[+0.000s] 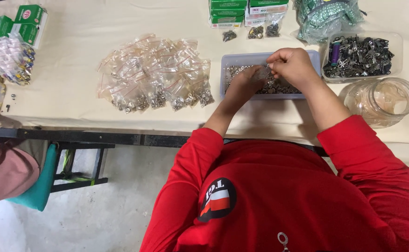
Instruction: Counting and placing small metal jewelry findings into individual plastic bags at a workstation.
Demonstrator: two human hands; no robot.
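A small clear bag (pixel 264 71) was held between the two hands over the grey tray (pixel 224 74) of small metal parts, at about one o'clock from the frame's centre. The left hand (pixel 245 80) was bent low over the tray, fingers closed on the bag's lower edge; the right hand (pixel 292 65) was pinched on its top from above. Whether the mouth of the bag stood open could not be told, the fingers hiding it.

The step in hand was judged to be filling or sealing one bag with parts from the tray. It would be done well if the bag were kept directly over the tray, so that any dropped piece fell back among the rest and not onto the bench (pixel 74 56). The mouth would best be held wide by one hand while the parts were fed by the other, and the strip pressed along its whole length.

A heap of filled bags (pixel 155 74) lay at eleven o'clock, near the tray's left side. A clear tub of dark clips (pixel 361 57) stood at two o'clock, a glass jar (pixel 382 101) just below it. Green boxes (pixel 228 11) were stacked at twelve o'clock, more at the far left (pixel 15 25).
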